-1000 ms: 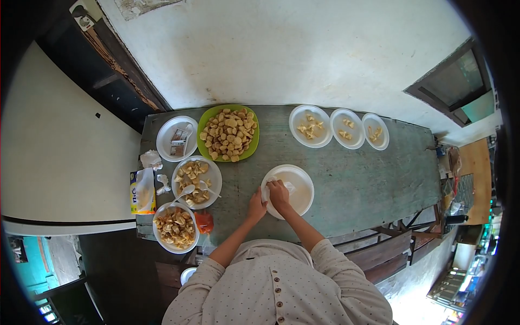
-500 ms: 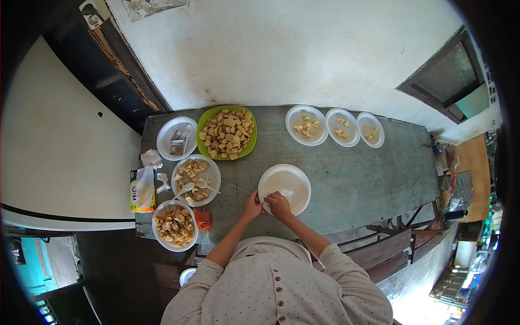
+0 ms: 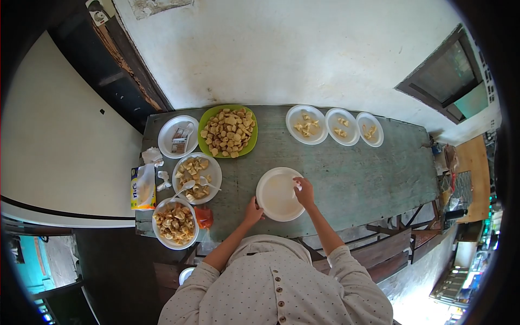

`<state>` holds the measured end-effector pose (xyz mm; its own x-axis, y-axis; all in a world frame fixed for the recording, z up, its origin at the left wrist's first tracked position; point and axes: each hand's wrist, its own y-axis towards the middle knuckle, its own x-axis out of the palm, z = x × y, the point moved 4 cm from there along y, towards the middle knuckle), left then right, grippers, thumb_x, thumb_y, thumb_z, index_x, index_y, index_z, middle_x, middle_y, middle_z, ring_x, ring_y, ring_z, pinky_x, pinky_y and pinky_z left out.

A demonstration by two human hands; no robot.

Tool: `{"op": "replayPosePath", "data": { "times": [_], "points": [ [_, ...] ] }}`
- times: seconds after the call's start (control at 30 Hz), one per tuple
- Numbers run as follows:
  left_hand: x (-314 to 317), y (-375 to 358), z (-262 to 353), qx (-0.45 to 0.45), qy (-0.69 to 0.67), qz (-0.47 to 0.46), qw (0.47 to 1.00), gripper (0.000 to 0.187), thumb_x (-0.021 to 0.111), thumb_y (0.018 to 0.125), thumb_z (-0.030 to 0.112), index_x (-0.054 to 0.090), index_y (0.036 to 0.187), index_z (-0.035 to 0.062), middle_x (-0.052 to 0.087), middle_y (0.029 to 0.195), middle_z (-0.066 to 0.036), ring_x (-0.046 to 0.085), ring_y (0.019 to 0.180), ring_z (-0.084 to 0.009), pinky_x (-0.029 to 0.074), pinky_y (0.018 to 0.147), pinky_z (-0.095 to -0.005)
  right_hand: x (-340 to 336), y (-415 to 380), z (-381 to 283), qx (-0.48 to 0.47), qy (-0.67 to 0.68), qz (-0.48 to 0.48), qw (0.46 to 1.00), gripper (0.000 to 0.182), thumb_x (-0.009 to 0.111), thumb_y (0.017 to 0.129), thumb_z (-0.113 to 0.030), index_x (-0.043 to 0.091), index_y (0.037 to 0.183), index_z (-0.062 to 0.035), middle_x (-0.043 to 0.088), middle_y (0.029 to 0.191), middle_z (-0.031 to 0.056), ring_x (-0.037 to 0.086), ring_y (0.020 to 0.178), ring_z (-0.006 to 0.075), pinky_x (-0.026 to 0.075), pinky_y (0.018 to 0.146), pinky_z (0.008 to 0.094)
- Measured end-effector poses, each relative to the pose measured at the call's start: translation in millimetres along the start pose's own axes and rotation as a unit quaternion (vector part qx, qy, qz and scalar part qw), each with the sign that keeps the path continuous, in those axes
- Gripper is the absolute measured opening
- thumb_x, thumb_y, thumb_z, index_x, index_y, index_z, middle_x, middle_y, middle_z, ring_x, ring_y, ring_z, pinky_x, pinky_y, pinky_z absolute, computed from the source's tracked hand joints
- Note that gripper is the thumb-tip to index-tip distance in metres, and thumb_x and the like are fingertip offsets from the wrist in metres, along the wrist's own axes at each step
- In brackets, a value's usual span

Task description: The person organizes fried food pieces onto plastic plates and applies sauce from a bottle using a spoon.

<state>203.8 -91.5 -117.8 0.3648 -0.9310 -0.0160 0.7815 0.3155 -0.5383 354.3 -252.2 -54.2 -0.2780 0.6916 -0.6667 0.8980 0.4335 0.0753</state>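
Weathered green table [image 3: 357, 168], white plates [image 3: 277, 194], green dish [image 3: 208, 117], tissue pack [image 3: 143, 189], crumpled tissues [image 3: 153, 157], red packet [image 3: 205, 218]

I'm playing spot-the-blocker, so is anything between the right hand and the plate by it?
Just the small white scrap in the right hand, maybe tissue. Nothing else visible blocks the way to the white plate.

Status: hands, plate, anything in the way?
Left hand at left rim of plate. Right hand pinching white wad at plate's right side. Red bag off left, clear of plate.
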Motion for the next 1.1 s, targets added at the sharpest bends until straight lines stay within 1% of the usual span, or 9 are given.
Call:
{"op": "replayPosePath", "data": {
  "times": [0.1,0.23,0.37,0.47,0.53,0.67,0.73,0.9,1.1],
  "points": [
    [-1,-4,4,0.001,-0.008,0.003,1.000,0.055,0.054,0.077,0.001,0.031,0.127,-0.0006,0.052,0.075,-0.009,0.059,0.057,-0.0179,0.052,0.044,-0.0299,6,-6,-4,0.023,-0.109,-0.004,0.994,0.021,0.056,0.069,0.000,0.060,0.088,-0.0078,0.057,0.091,0.0117,0.056,0.083,0.0305,0.046,0.072,0.0386],
    [-5,-6,14,0.036,0.009,0.030,0.999,0.052,0.056,0.077,0.002,0.035,0.124,-0.0013,0.051,0.069,-0.008,0.058,0.053,-0.0179,0.052,0.044,-0.0294,35,-31,-23,-0.034,-0.118,-0.008,0.992,0.021,0.054,0.070,0.001,0.060,0.088,-0.0079,0.057,0.090,0.0118,0.056,0.084,0.0302,0.046,0.072,0.0381],
    [-3,-18,26,0.035,-0.003,0.033,0.999,0.050,0.056,0.078,0.004,0.034,0.123,-0.0009,0.051,0.066,-0.008,0.059,0.053,-0.0179,0.052,0.043,-0.0294,44,-57,-63,-0.080,-0.003,-0.091,0.993,0.019,0.056,0.070,0.001,0.061,0.087,-0.0065,0.058,0.089,0.0113,0.057,0.080,0.0299,0.047,0.071,0.0364],
    [-4,-24,35,0.094,0.036,0.052,0.994,0.052,0.056,0.078,0.007,0.033,0.124,0.0002,0.054,0.069,-0.010,0.058,0.049,-0.0180,0.051,0.041,-0.0290,39,-55,-74,-0.092,0.084,-0.157,0.980,0.021,0.060,0.068,0.000,0.063,0.089,-0.0058,0.059,0.086,0.0103,0.059,0.075,0.0269,0.048,0.069,0.0329],
    [-5,-32,50,0.059,-0.003,0.043,0.997,0.052,0.055,0.078,0.009,0.032,0.124,0.0008,0.058,0.073,-0.014,0.056,0.044,-0.0185,0.049,0.038,-0.0291,35,-43,-46,0.013,0.097,-0.093,0.991,0.023,0.061,0.068,-0.001,0.064,0.090,-0.0056,0.061,0.084,0.0104,0.060,0.074,0.0240,0.048,0.067,0.0317],
    [-3,-50,86,0.096,0.037,0.050,0.993,0.053,0.053,0.077,0.007,0.031,0.126,0.0013,0.058,0.073,-0.016,0.054,0.039,-0.0185,0.047,0.036,-0.0292,4,-24,-14,0.029,0.000,0.123,0.992,0.018,0.060,0.069,-0.003,0.064,0.087,-0.0033,0.061,0.080,0.0146,0.059,0.069,0.0266,0.048,0.064,0.0329],
    [3,-53,94,0.157,0.030,0.036,0.986,0.056,0.049,0.077,0.006,0.028,0.129,0.0011,0.058,0.071,-0.016,0.053,0.039,-0.0178,0.046,0.036,-0.0301,3,-21,-7,0.037,-0.038,0.131,0.990,0.016,0.059,0.070,-0.003,0.064,0.085,-0.0030,0.060,0.079,0.0150,0.059,0.069,0.0275,0.047,0.063,0.0333],
    [9,-53,100,0.183,0.070,0.015,0.980,0.059,0.048,0.077,0.005,0.026,0.131,0.0012,0.057,0.066,-0.017,0.053,0.038,-0.0180,0.045,0.037,-0.0301,14,-5,-12,0.039,-0.057,0.133,0.989,0.012,0.059,0.071,-0.002,0.064,0.082,-0.0021,0.060,0.077,0.0154,0.059,0.068,0.0282,0.047,0.062,0.0343],
    [9,-52,109,0.173,0.090,0.006,0.981,0.058,0.049,0.077,0.006,0.028,0.131,0.0008,0.057,0.065,-0.019,0.054,0.041,-0.0222,0.045,0.040,-0.0320,26,9,-77,-0.080,0.099,0.144,0.981,0.010,0.058,0.072,0.003,0.061,0.081,-0.0006,0.062,0.078,0.0124,0.059,0.067,0.0254,0.047,0.060,0.0305]
  ]
}}
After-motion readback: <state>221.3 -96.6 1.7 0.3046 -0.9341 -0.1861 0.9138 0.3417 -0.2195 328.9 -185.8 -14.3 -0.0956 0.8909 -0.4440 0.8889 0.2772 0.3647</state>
